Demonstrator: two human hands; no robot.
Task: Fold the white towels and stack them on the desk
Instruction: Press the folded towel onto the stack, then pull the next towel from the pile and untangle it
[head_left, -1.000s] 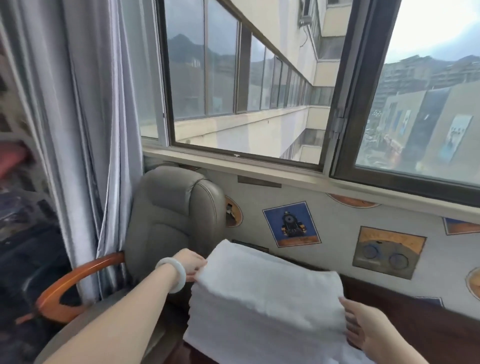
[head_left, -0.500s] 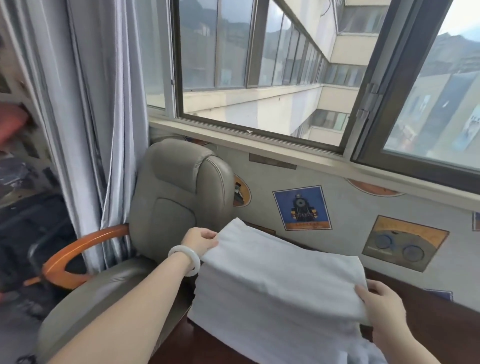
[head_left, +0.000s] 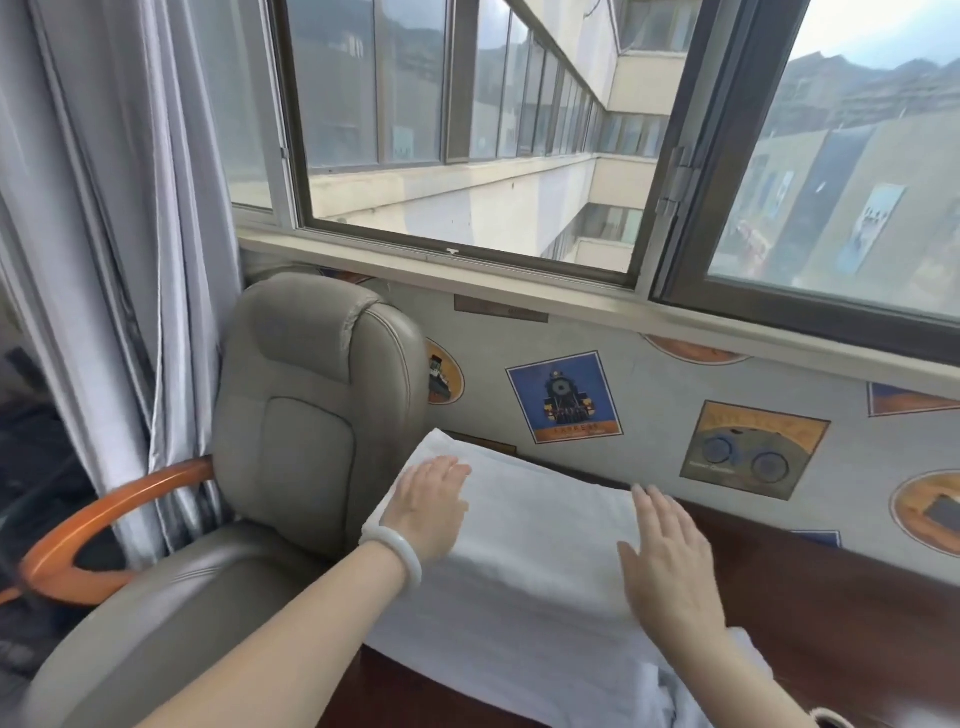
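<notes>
A tall stack of folded white towels (head_left: 535, 551) stands at the left end of the dark wooden desk (head_left: 841, 623). My left hand (head_left: 428, 501) lies flat, fingers straight, on the top towel's left side. My right hand (head_left: 667, 561) lies flat on the top towel near its right edge, fingers spread. A loose white towel (head_left: 670, 696) lies crumpled in front of the stack, under my right forearm.
A grey leather chair (head_left: 306, 415) with an orange wooden armrest (head_left: 98, 514) stands right against the desk's left end. Grey curtains (head_left: 104, 234) hang at the left. A wall with picture stickers (head_left: 566, 397) and a window sill run behind the desk.
Both hands let go of the top towel's edges and now lie flat on it. The towel has settled onto the stack. The view has tilted down a little.
</notes>
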